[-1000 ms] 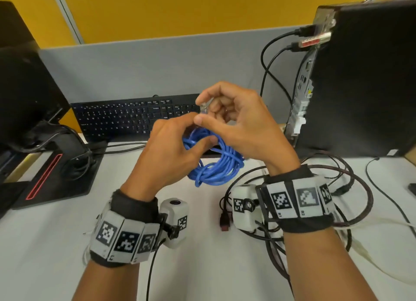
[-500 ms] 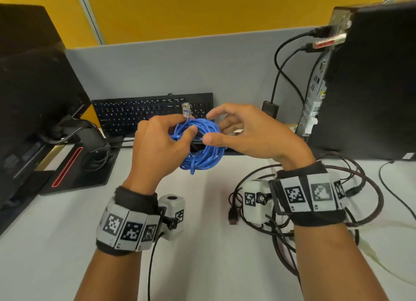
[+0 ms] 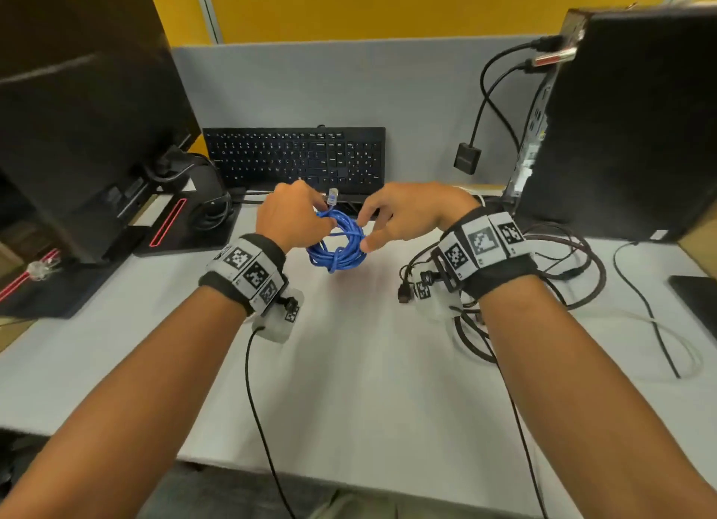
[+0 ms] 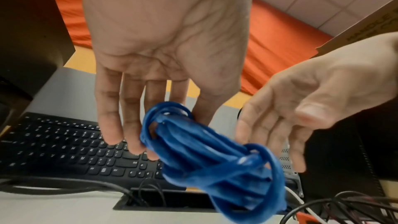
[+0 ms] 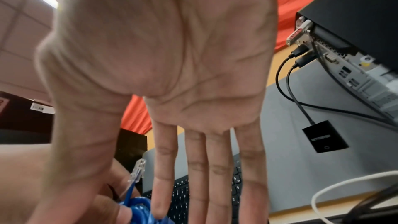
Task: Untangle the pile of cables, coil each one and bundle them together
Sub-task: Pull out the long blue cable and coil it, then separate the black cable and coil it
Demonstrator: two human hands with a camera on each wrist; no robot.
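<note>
A blue network cable [image 3: 337,243], wound into a small coil, hangs just above the white desk [image 3: 349,363] in front of the keyboard. Its clear plug [image 3: 333,197] sticks up from the top. My left hand [image 3: 316,217] pinches the coil's upper loops between thumb and fingers [image 4: 133,125]. My right hand [image 3: 364,227] is beside the coil with straight fingers [image 5: 196,168]; its thumb and index tip touch the blue cable [image 5: 140,210]. A tangle of dark cables [image 3: 562,270] lies under my right wrist, with a white cable [image 3: 679,344] beyond it.
A black keyboard [image 3: 295,157] leans at the grey partition behind the hands. A monitor [image 3: 77,111] stands left, a PC tower [image 3: 628,122] right, with a small black adapter [image 3: 467,159] hanging from it. A cable slot [image 4: 163,200] opens in the desk below the keyboard.
My right hand let go of the plug end and opened beside the coil. Both hands moved down toward the desk with the coil in my left.
</note>
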